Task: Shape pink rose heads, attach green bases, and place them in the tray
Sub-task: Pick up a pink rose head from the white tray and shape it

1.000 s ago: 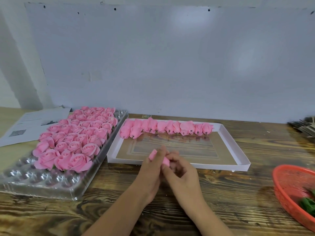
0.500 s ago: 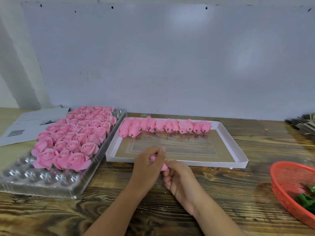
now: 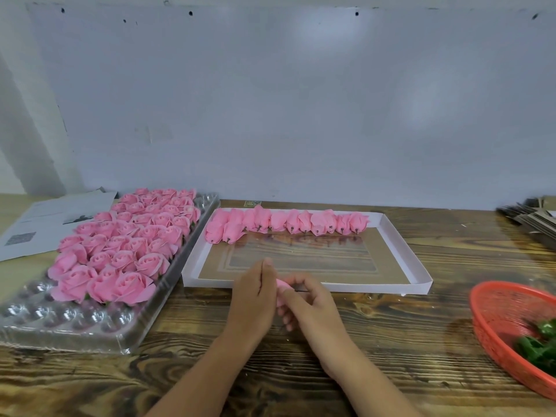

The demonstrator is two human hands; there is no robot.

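Note:
Both hands meet just in front of the white tray (image 3: 421, 279), over the wooden table. My left hand (image 3: 254, 299) and my right hand (image 3: 313, 308) together pinch one pink rose head (image 3: 282, 288), mostly hidden between the fingers. A row of several closed pink rose heads (image 3: 288, 222) lies along the white tray's far edge. To the left, a clear plastic tray (image 3: 60, 323) holds several opened pink roses (image 3: 126, 242). Green bases (image 3: 538, 344) lie in a red basket (image 3: 493, 308) at the right edge.
Printed papers (image 3: 45, 224) lie at the far left behind the plastic tray. A stack of grey card pieces (image 3: 529, 219) sits at the far right. A pale wall panel stands right behind the table. Bare wooden tabletop (image 3: 391, 341) lies between my hands and the basket.
The hands have stayed together on the rose head and shifted their grip; more of the pink showed above the left fingers a second ago. The trays and basket have not moved.

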